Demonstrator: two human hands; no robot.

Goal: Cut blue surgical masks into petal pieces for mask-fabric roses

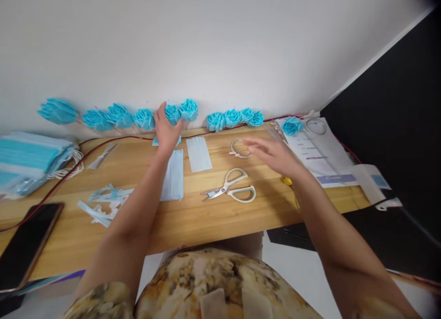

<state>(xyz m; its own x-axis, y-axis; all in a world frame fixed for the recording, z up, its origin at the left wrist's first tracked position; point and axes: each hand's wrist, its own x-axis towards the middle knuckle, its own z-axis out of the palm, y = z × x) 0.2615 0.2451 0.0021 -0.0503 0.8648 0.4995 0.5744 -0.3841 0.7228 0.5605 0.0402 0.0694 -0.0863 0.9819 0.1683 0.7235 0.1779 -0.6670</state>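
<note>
At the back of the table, my left hand (pixel 167 131) is around a blue flower (pixel 172 113), with the fingers on its left side and the thumb on its right. Part of that flower is hidden. A folded light-blue piece (pixel 179 140) shows under the hand. My right hand (pixel 267 150) is slightly blurred, fingers stretched out to the left and holding nothing. It is nearest to a white wire coil (pixel 240 156). White-handled scissors (pixel 224 189) lie open on the table between my arms. Pale-blue pleated sheets (pixel 199 154) lie flat near my left hand.
More blue flowers (pixel 119 115) line the wall. A stack of blue masks (pixel 34 158), cut strips (pixel 105 206) and a phone (pixel 29 245) are on the left. Printed paper (pixel 319 156) with another flower (pixel 292 125) and a power strip (pixel 374 183) are on the right. A red-black cable (pixel 91 156) crosses the table.
</note>
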